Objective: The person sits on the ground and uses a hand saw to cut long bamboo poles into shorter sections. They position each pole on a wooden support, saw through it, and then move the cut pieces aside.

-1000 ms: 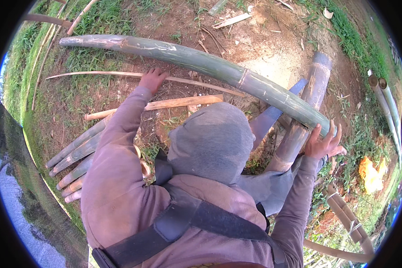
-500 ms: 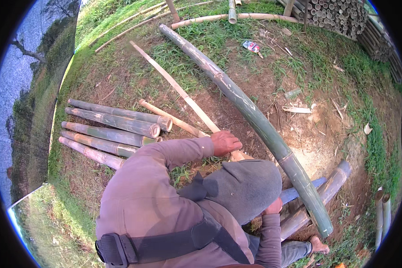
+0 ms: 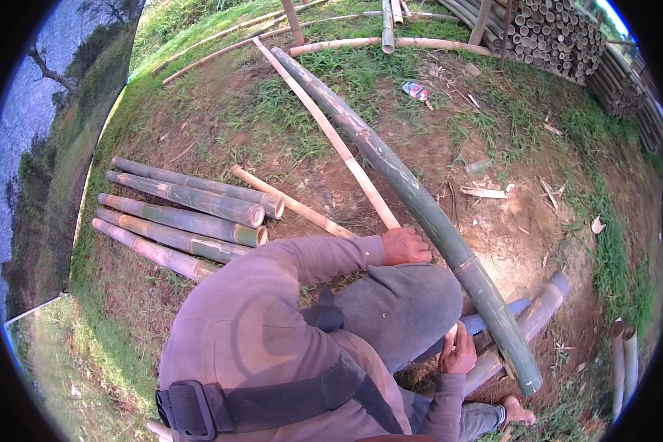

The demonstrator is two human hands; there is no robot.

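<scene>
A long, pale split-bamboo strip point(image 3: 331, 132) runs from the far grass toward my bent left knee. My left hand point(image 3: 407, 246) is closed round it just beyond the knee. My right hand point(image 3: 458, 352) is beside the near side of that knee. Its fingers pinch a small pale piece, which looks like the strip's near end; the knee hides the part between. Right of my hands lies a thick green bamboo pole point(image 3: 412, 188), its near part resting across a shorter bamboo log point(image 3: 512, 339). A blue thing point(image 3: 493, 317) shows partly under the pole; I cannot make out its kind.
Several cut bamboo lengths point(image 3: 191, 195) lie side by side at left, near a thin pale pole point(image 3: 291, 199). Stacked bamboo point(image 3: 556, 37) stands at far right. Wood chips point(image 3: 485, 192), a crumpled packet point(image 3: 415, 90) and two upright bamboo pieces point(image 3: 624, 361) are at right.
The strip has moved, its far end now farther off and to the right beside the green pole. My left hand has shifted right and slightly nearer. More of my right hand shows beside the knee.
</scene>
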